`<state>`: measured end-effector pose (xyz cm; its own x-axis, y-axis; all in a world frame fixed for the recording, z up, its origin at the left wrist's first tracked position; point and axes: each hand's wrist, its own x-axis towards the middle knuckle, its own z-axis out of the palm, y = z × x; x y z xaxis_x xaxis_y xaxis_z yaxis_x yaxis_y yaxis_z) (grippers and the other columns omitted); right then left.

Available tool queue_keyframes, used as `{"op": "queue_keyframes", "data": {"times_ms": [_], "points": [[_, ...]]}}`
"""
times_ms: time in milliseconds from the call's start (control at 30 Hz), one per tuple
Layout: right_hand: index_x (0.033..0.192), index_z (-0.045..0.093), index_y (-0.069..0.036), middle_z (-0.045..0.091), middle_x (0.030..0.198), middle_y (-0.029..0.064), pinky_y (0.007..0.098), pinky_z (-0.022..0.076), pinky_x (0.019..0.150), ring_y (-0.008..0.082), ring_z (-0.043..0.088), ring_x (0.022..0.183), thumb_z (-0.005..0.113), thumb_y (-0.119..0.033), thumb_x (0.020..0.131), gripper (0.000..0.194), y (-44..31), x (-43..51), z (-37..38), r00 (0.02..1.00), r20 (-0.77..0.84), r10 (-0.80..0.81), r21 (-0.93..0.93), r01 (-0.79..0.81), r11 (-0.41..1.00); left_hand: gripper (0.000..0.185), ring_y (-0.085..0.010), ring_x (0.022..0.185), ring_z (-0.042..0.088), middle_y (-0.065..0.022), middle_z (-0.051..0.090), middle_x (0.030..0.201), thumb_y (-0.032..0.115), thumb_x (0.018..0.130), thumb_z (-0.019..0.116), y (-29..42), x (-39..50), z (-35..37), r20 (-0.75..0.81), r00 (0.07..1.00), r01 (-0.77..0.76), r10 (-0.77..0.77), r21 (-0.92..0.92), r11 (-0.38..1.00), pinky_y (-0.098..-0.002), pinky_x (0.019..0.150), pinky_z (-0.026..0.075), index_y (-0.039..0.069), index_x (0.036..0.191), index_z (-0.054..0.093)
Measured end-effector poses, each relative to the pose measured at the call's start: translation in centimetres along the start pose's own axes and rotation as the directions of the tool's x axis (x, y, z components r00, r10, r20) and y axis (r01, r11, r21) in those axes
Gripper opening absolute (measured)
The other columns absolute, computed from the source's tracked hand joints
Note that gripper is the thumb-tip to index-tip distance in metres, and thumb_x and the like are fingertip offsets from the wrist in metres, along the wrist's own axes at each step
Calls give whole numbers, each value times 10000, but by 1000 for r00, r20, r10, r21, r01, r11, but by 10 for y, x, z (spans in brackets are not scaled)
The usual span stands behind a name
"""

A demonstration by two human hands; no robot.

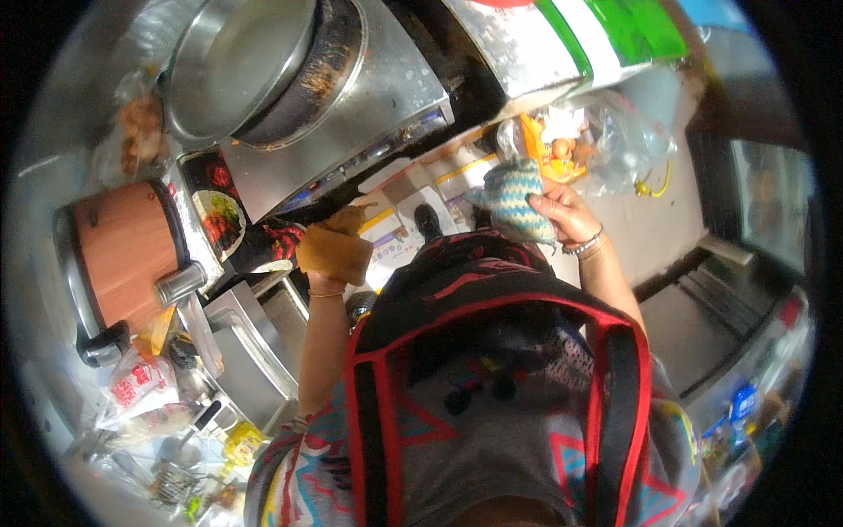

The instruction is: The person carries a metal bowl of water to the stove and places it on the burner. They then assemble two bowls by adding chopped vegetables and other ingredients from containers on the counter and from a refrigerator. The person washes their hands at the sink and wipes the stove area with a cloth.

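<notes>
My left hand (325,283) is mostly hidden under a mustard-brown cloth pad (334,253); only the base of the hand and the wrist show, so I cannot see how its fingers lie. In my right hand (571,214) is a knitted pot holder (520,201), striped in blue-green and cream, pinched under the thumb. The hands are apart, on either side of my black apron with red trim (494,283). Ahead and to the left, a large metal pan (244,66) sits tilted on a dark, scorched pot (323,85) on a stainless steel stove (395,85).
A copper-coloured cooker (132,250) stands left, above a steel sink (250,369). Bags and utensils, including a slotted turner (174,484), crowd the lower left. Eggs (562,147) lie in an orange bag inside clear plastic at right. Printed cardboard (395,247) lies on the floor.
</notes>
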<state>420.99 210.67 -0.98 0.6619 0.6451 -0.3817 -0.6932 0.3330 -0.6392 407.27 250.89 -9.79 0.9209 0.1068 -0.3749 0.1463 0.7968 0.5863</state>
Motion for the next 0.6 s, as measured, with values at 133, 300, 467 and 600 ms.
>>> {"op": "queue_keyframes", "data": {"times_ms": [133,300,467,600], "points": [[1107,503,20,583,1028,90,280,452,801,157,573,900,564,-179,819,355,2,-5,-6,989,5,-146,-25,146,989,357,-237,1017,477,-81,506,1122,308,879,382,5,-1,-10,-50,998,38,-38,-10,999,-361,903,382,60,1126,450],[1115,489,29,583,1029,143,337,469,806,222,598,878,597,-265,785,455,3,-13,-14,966,-50,-252,227,257,939,360,-236,1015,478,-83,504,1123,311,879,381,6,-3,-2,-51,998,43,-43,4,999,-366,900,384,59,1128,449],[1194,427,-40,473,1166,201,477,358,926,352,471,1061,542,-325,793,505,11,-3,-15,918,-127,-376,593,374,713,363,-235,1013,478,-84,502,1125,314,879,381,4,-4,14,-46,998,37,-37,-3,999,-370,897,386,58,1129,447],[1255,351,-54,455,1206,134,489,330,942,350,406,1119,430,-457,798,615,6,2,-15,895,-190,-403,620,427,658,366,-235,1012,478,-85,500,1126,316,880,380,2,-8,13,-41,999,10,-10,-8,1000,-374,895,388,58,1130,446]]}}
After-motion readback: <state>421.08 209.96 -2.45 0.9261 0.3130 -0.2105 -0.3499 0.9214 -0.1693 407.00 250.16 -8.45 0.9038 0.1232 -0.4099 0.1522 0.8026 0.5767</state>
